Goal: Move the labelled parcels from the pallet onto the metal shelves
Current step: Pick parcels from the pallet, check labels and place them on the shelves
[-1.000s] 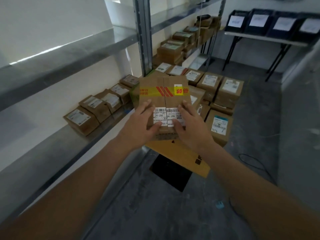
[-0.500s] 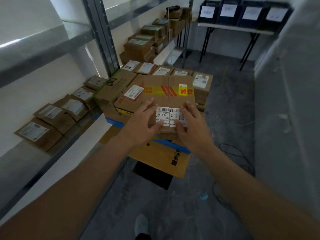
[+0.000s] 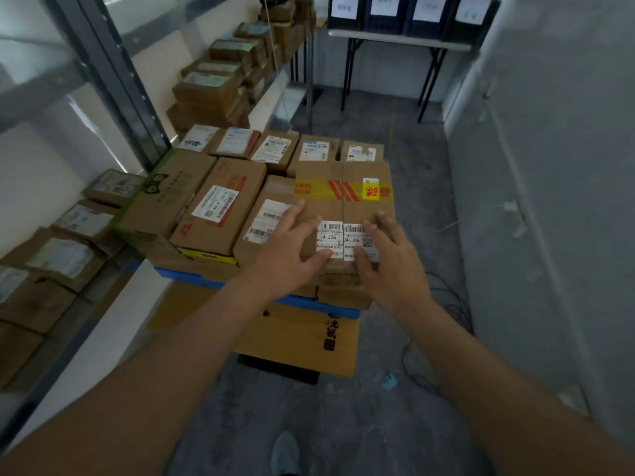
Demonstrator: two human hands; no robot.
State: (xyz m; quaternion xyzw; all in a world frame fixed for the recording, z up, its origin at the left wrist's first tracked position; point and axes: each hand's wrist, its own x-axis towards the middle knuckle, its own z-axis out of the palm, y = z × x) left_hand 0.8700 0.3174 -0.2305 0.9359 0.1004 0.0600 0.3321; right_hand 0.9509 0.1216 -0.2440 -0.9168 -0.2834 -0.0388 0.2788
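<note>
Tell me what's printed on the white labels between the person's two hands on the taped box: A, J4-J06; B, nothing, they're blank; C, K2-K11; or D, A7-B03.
A: both white labels on the taped box read J4-J06, one beside the left hand, the other beside the right hand.

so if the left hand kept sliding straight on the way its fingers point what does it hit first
Probably nothing solid: the left hand lies on the J4-J06 parcel, fingers pointing along its top toward the yellow tape.
</note>
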